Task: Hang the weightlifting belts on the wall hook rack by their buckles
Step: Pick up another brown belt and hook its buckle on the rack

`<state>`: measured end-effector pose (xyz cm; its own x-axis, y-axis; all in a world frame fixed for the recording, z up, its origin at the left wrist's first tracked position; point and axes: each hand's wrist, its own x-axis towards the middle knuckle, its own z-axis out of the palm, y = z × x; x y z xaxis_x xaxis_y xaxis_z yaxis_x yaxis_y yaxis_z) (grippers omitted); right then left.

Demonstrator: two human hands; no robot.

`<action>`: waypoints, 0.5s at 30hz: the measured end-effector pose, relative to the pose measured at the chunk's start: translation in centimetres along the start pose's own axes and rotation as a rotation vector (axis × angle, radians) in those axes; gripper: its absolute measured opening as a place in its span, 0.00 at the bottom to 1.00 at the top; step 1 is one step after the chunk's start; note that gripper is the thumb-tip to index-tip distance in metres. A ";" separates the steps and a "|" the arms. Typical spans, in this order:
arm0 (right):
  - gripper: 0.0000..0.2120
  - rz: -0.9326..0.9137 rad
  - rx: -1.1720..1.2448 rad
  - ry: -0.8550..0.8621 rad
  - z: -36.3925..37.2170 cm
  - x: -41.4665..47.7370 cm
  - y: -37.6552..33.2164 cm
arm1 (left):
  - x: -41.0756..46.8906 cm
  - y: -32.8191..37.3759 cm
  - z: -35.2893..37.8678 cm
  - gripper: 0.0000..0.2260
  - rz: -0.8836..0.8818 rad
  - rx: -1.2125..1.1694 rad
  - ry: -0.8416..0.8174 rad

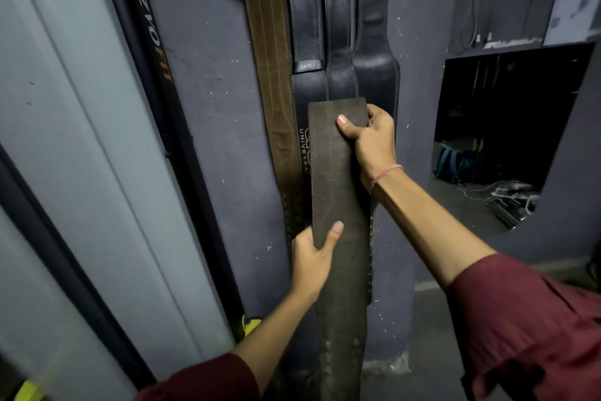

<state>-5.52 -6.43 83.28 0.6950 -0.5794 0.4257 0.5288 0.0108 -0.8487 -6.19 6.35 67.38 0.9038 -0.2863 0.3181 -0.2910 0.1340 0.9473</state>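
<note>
Leather, dark brown and stiff: the weightlifting belt (338, 179) stands upright in the centre of the frame, just in front of the grey wall (208, 108). The right hand (370, 140) clasps its squared upper end, thumb laid across the face. The left hand (310, 257) grasps the left edge lower down. Behind it a tan belt (270, 52) and several black belts (341, 26) hang at top centre, their hooks cut off above the frame. No buckle shows at the upper end, so it is probably at the hidden bottom end. Best to turn the belt end for end, then lift the buckle to a free hook without knocking the neighbours.
</note>
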 end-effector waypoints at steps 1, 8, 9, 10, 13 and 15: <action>0.12 0.003 0.006 -0.009 -0.1 -0.2 0.1 | 0.8 1.2 0.0 0.15 0.021 0.001 0.018; 0.14 0.002 0.033 -0.088 -0.5 -2.5 0.8 | 7.8 10.1 -0.5 0.22 -0.026 -0.079 -0.099; 0.15 0.008 0.033 -0.118 -0.5 -2.9 0.9 | 8.7 11.1 -0.6 0.26 -0.100 -0.187 -0.096; 0.16 0.008 0.017 -0.156 -0.4 -3.4 1.0 | 9.4 11.9 -0.7 0.29 -0.177 -0.273 -0.073; 0.20 0.025 -0.014 -0.263 -1.0 -5.0 2.0 | 10.1 13.0 -1.0 0.20 -0.222 -0.314 0.006; 0.23 0.089 -0.021 -0.371 -2.5 -6.0 3.5 | 9.8 13.0 -1.1 0.14 -0.161 -0.308 0.025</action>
<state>-9.08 -4.90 76.99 0.8689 -0.2421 0.4316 0.4512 0.0290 -0.8920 -0.83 6.33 82.78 0.9390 -0.3039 0.1610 -0.0394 0.3700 0.9282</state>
